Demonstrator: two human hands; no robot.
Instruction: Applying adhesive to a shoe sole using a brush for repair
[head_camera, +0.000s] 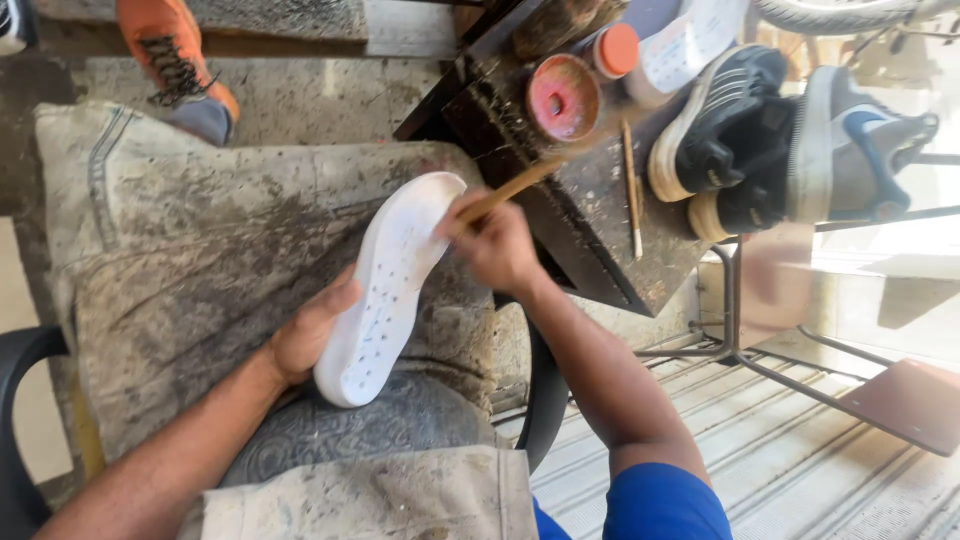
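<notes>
We see a white shoe sole (392, 290), long and oval, lying tread side up across a dirty cloth on the lap, its toe end tilted up and away; its surface is pale and dotted with small holes and faint marks; the heel end rests low beside the left palm. We also see a thin wooden brush handle (510, 188), slanting upward to the right, its lower end meeting the sole's upper edge.

A dirty cloth (200, 250) covers the lap. Beyond it stands a dark stained box (590, 215) bearing a red tin (563, 97), an orange-capped jar (612, 50) and a stick (631, 190). Two sneakers (790, 145) lie right; an orange shoe (175, 55) sits top left.
</notes>
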